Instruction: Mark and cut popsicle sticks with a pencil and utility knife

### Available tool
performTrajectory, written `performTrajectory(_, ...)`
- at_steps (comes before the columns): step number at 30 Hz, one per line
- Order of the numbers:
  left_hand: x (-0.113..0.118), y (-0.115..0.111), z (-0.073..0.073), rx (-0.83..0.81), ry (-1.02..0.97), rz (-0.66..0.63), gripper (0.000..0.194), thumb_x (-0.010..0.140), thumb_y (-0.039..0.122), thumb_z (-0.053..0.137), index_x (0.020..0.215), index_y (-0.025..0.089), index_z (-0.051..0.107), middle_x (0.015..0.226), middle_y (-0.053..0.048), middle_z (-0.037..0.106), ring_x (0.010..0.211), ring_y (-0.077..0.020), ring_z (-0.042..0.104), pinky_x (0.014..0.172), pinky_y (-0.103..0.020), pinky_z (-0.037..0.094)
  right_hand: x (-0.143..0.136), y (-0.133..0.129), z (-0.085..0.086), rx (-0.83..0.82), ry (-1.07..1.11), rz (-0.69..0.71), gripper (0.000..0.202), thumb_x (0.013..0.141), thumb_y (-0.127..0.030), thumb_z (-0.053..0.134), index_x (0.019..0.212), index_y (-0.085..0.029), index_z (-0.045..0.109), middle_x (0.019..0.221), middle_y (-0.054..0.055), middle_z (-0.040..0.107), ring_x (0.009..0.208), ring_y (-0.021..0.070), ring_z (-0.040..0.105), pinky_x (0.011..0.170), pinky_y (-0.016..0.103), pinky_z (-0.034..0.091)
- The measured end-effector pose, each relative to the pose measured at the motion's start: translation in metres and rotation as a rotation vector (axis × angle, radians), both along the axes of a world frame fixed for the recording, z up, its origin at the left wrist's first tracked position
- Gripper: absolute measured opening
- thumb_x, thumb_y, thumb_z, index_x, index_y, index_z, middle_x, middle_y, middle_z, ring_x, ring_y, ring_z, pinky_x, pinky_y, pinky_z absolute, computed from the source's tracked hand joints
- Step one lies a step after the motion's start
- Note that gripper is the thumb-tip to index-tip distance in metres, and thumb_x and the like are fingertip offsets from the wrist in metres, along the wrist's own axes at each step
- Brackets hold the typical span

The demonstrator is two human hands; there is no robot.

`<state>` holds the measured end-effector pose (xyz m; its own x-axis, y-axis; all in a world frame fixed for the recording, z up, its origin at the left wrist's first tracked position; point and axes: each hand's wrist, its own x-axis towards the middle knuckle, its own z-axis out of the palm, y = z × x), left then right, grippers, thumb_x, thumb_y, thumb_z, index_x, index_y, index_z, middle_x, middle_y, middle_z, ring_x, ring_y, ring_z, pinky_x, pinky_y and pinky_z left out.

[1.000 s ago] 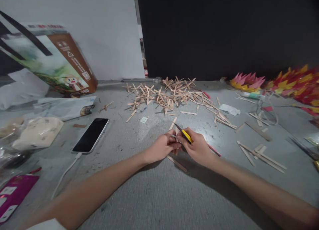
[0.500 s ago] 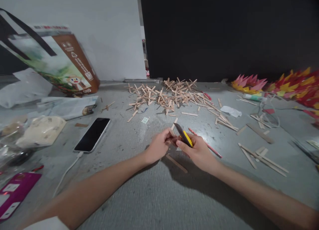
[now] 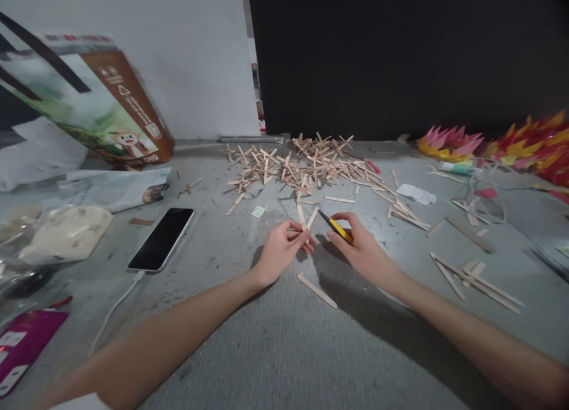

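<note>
Two flat wooden craft sticks (image 3: pixel 301 215) form a V and are pinched in my left hand (image 3: pixel 282 248) just above the table. Where they meet is partly covered by my fingers. A short gap to the right, my right hand (image 3: pixel 362 250) is closed around a yellow and black utility knife (image 3: pixel 341 232), its dark tip pointing up and left toward the sticks. One loose craft stick (image 3: pixel 317 291) lies on the grey table (image 3: pixel 249 345) below both hands. Behind them spreads a heap of crossed craft sticks (image 3: pixel 287 170).
On the left are a phone (image 3: pixel 162 240) with a white cable, a purple power strip (image 3: pixel 29 345), plastic packets (image 3: pixel 71 233) and a printed bag (image 3: pixel 120 108). Loose sticks (image 3: pixel 478 282), a white paper scrap (image 3: pixel 416 194) and pink-yellow paper petals (image 3: pixel 448 144) lie on the right.
My right hand with the knife has drawn away to the right from my left hand. The V of sticks in my left hand now shows more fully.
</note>
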<state>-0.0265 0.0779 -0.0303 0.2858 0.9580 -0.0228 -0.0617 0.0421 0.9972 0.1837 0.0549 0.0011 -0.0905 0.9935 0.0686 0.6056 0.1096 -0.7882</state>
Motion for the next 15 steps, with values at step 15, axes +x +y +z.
performTrajectory(15, 0.003, -0.004, 0.008, -0.035, 0.048, 0.075, 0.022, 0.091, 0.033, 0.071, 0.085, 0.017, 0.058, 0.073, -0.005, 0.075, 0.061, -0.0146, 0.070, 0.064, -0.026, 0.054, -0.005, -0.018, 0.001, 0.154, -0.177, 0.244, 0.024, 0.108, -0.030, 0.043, 0.116, -0.026, 0.065, 0.086, -0.002, 0.073, 0.065, 0.0152, 0.064, 0.111, 0.041, 0.041)
